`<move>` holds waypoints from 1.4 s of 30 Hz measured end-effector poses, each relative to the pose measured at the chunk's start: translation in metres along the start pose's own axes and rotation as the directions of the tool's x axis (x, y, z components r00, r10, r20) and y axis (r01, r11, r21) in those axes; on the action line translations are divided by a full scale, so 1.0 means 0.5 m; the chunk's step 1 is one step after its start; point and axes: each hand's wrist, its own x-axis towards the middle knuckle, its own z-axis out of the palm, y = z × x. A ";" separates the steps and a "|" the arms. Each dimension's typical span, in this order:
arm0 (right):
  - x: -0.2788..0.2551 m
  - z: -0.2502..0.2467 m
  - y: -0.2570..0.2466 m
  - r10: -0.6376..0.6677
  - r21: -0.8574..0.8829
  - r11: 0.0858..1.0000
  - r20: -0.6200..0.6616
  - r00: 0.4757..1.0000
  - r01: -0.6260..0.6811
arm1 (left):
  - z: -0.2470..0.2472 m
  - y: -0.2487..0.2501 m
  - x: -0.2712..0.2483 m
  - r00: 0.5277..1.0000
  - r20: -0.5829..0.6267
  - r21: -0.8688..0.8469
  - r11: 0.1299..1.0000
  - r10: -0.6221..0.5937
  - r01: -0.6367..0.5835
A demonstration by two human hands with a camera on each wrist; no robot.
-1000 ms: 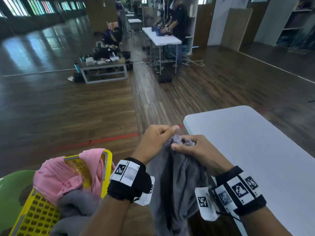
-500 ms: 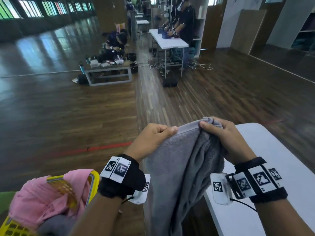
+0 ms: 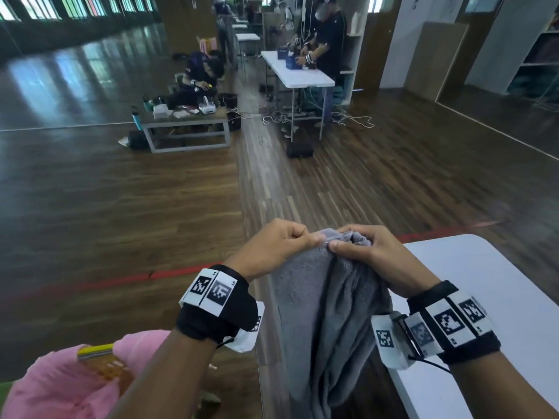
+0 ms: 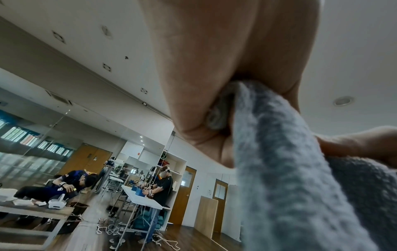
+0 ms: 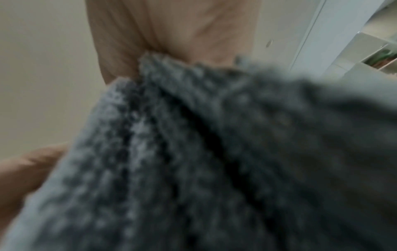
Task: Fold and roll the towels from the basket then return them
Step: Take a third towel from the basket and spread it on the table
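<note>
A grey towel [image 3: 326,313] hangs in front of me, held up by its top edge beside the white table [image 3: 484,282]. My left hand [image 3: 281,243] pinches that edge with curled fingers, and my right hand [image 3: 363,246] pinches it right beside the left, thumbs almost touching. The left wrist view shows the grey towel [image 4: 290,169] bunched inside my left hand [image 4: 225,76]. Blurred grey towel [image 5: 214,152] fills the right wrist view under my right hand [image 5: 171,30]. At the lower left, a pink towel [image 3: 60,382] drapes over the yellow basket [image 3: 96,352].
Wooden floor with a red line runs ahead. Farther off stand a low bench [image 3: 187,125] with a seated person [image 3: 199,80] and a white table [image 3: 296,74] where another person [image 3: 329,40] works. Cables [image 3: 348,116] lie on the floor there.
Half a second ago my hands held the towel's top edge spread apart; now the right hand has come back in beside the left, bunching the edge. The view has tilted up, showing less basket.
</note>
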 end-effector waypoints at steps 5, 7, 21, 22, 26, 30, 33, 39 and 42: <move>0.070 0.037 -0.029 -0.048 0.023 0.998 -0.095 0.994 0.050 | -0.122 -0.029 0.031 1.000 0.010 0.011 1.000 0.005 -0.006; 0.116 0.057 -0.046 -0.066 0.019 0.997 -0.128 0.990 0.069 | -0.171 -0.030 0.067 0.999 -0.021 0.046 0.998 0.032 -0.031; 0.553 -0.122 -0.265 -0.324 -0.155 0.943 -0.209 0.923 0.296 | -0.410 0.111 0.455 0.972 -0.196 0.028 0.991 0.133 -0.130; 0.584 -0.148 -0.272 -0.331 -0.167 0.940 -0.215 0.919 0.299 | -0.417 0.123 0.492 0.964 -0.219 0.062 0.988 0.154 -0.144; 0.720 -0.274 -0.289 -0.364 -0.209 0.923 -0.192 0.912 0.324 | -0.429 0.164 0.663 0.935 -0.278 0.196 0.966 0.218 -0.167; 0.869 -0.434 -0.273 -0.405 -0.315 0.894 -0.269 0.874 0.318 | -0.418 0.170 0.856 0.899 -0.383 0.233 0.964 0.210 -0.126; 0.960 -0.596 -0.241 -0.371 -0.322 0.916 -0.454 0.810 0.239 | -0.414 0.148 0.986 0.872 -0.457 0.276 0.960 0.174 -0.047; 1.051 -0.931 -0.127 -0.282 -0.408 0.913 -0.645 0.710 -0.008 | -0.433 0.046 1.169 0.783 -0.603 0.318 0.946 0.152 0.062; 1.069 -1.049 -0.042 -0.248 -0.417 0.901 -0.724 0.644 -0.122 | -0.420 -0.017 1.229 0.761 -0.638 0.310 0.943 0.113 0.120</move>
